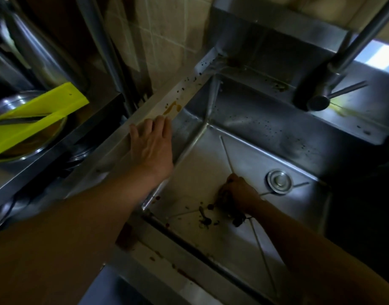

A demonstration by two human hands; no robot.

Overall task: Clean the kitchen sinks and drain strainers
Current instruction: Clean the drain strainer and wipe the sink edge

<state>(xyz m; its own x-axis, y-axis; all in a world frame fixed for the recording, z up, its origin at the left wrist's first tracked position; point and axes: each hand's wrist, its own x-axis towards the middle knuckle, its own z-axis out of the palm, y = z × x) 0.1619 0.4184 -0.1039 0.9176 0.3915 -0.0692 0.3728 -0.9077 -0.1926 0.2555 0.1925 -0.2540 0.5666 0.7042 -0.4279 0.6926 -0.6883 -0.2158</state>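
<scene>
L hand lay flat, fingers straight, on sink rim, prob bracing, while R hand fingers curled round dark debris, gathering it.

Both forearms are bare up to the frame edge, no sleeve showing. The left hand and right hand are ungloved, with no ring, watch or band visible.

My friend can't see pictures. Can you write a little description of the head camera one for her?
A person's right hand grips something dark on the floor of a dirty steel sink, near the drain. The left hand rests flat on the sink's stained rim.
</scene>
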